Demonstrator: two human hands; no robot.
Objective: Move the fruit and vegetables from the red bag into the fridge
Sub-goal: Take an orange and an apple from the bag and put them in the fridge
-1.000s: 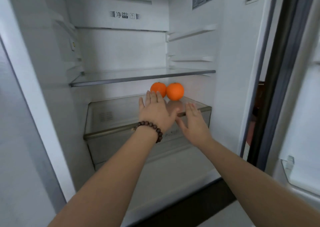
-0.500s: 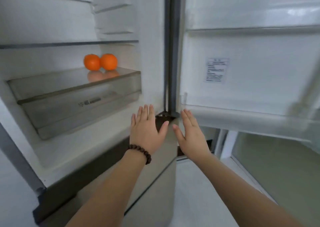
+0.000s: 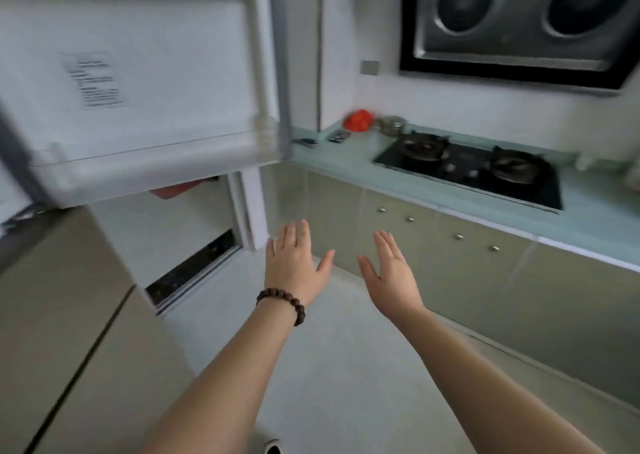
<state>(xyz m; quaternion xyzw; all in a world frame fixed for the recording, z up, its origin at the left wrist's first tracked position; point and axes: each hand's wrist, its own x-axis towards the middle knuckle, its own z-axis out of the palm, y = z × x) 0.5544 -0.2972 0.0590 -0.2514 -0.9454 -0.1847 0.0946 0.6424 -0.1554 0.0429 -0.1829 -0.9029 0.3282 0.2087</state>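
The red bag point(image 3: 358, 119) sits far off on the counter point(image 3: 349, 152), in the corner past the stove point(image 3: 471, 171). Your left hand point(image 3: 294, 266) and right hand point(image 3: 391, 277) are both spread flat and hold nothing. The fridge door point(image 3: 138, 82) hangs open beside you. It looks like you are between trips, so next walk to the bag and pick out more fruit.
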